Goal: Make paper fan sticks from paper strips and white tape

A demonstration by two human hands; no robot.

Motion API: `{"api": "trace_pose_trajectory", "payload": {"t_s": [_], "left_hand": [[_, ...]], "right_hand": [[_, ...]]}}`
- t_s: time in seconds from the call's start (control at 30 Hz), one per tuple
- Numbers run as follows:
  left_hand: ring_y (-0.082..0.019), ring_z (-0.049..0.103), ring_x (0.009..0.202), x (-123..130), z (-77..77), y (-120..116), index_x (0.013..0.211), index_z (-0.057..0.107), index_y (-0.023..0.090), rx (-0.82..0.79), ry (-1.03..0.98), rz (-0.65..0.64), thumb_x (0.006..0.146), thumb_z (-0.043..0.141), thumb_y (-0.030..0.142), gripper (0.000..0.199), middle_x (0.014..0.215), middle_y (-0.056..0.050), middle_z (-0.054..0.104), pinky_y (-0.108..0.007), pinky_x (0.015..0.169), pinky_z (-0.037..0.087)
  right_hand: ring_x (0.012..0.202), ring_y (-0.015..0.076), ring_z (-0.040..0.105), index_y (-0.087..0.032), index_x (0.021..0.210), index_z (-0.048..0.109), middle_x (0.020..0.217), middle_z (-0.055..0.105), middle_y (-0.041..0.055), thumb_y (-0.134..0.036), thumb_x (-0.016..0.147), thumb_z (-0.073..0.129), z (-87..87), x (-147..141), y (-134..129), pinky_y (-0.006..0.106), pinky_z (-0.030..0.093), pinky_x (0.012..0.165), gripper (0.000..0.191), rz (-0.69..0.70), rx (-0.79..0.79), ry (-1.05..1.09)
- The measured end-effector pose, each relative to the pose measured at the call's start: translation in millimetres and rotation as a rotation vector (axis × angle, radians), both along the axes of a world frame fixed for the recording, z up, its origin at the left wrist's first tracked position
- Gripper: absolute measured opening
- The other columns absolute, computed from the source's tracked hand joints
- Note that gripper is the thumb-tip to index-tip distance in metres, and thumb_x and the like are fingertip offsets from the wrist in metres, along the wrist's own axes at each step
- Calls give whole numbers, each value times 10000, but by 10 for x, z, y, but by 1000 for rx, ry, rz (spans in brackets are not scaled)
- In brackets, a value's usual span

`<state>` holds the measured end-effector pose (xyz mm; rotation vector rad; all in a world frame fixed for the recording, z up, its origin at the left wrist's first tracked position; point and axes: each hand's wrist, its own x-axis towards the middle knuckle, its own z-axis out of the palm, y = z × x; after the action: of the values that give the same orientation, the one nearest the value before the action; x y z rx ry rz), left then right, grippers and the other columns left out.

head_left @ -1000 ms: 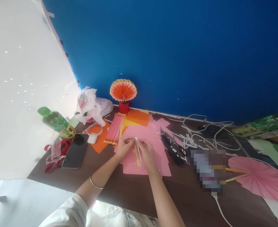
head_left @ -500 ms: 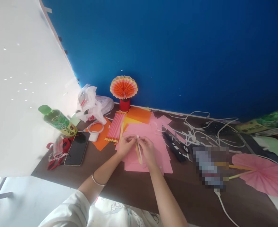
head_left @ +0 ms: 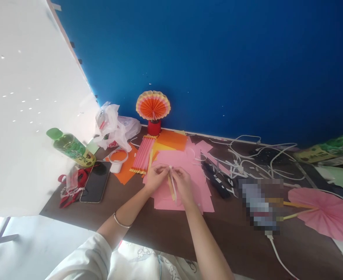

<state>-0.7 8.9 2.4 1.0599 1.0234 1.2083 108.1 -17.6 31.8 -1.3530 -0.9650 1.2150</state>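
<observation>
Narrow strip (head_left: 172, 189): yellow and white, apparently thin paper – it could crease or twist if the two pinches press unevenly; whether it is one folded piece or two, I cannot tell.
Lower end: looks unsupported by any finger, so its two colours might swing out of line if the top is turned.
Pink sheets (head_left: 164, 205): a loose stack beneath the hands; a dragging wrist could skew it.
Left hand (head_left: 156, 179): thumb and fingertips together, clamped on the strip's upper end from the left.
Right hand (head_left: 182, 182): likewise pinched there from the right, its tips just beside the other hand's – exact contact is too small to read.
Strip against grip: top end between the fingertips, the rest running down toward the person, between the palms and above the sheets.
</observation>
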Motion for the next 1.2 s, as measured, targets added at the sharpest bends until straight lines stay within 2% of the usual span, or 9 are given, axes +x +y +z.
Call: {"api": "trace_pose_trajectory", "payload": {"t_s": [0.2, 0.4, 0.5, 0.67, 1.03, 1.2], "left_hand": [[-166, 628, 757, -19, -3, 3, 723, 659, 153, 31, -4, 1, 738, 588, 280, 146, 747, -44, 668, -308, 771, 489], [-150, 626, 662, -10, 7, 3, 690, 646, 141, 16, 18, 24, 699, 650, 313, 172, 691, -43, 659, -266, 652, 500], [-160, 641, 675, -13, -10, 17, 692, 645, 140, 13, -5, 28, 715, 635, 341, 203, 693, -50, 669, -277, 664, 510], [-196, 666, 714, -27, -19, 50, 720, 646, 138, -22, -88, 40, 711, 641, 384, 245, 718, -75, 690, -339, 723, 525], [-204, 672, 724, -30, 52, 54, 730, 641, 132, -62, -115, 37, 689, 656, 413, 285, 765, -85, 692, -364, 753, 534], [-208, 676, 733, -28, 69, 50, 734, 618, 143, -85, -118, 26, 688, 654, 425, 288, 752, -81, 695, -364, 746, 533]], "right_hand": [[485, 96, 475, -208, 670, 556, 592, 523, -42, -418, 695, 624, 6, -16, -13, 219, 382, 463, 222, 11, -43, 69], [476, 89, 464, -194, 614, 538, 533, 514, -47, -394, 660, 665, -10, -44, -17, 207, 364, 456, 241, -1, -20, 71], [503, 103, 502, -186, 633, 573, 568, 560, -26, -413, 637, 685, -41, -39, -8, 222, 411, 485, 253, -3, -35, 70], [663, 164, 608, -171, 741, 627, 710, 643, 29, -402, 593, 730, -99, 17, 9, 296, 513, 650, 293, 23, -69, 116], [560, 155, 615, -169, 701, 598, 611, 626, 11, -424, 579, 732, -54, 37, -12, 300, 526, 600, 312, 24, -118, 87], [586, 152, 616, -176, 680, 582, 612, 618, 3, -422, 596, 716, -82, 25, -3, 304, 537, 623, 292, 11, -126, 75]]}}
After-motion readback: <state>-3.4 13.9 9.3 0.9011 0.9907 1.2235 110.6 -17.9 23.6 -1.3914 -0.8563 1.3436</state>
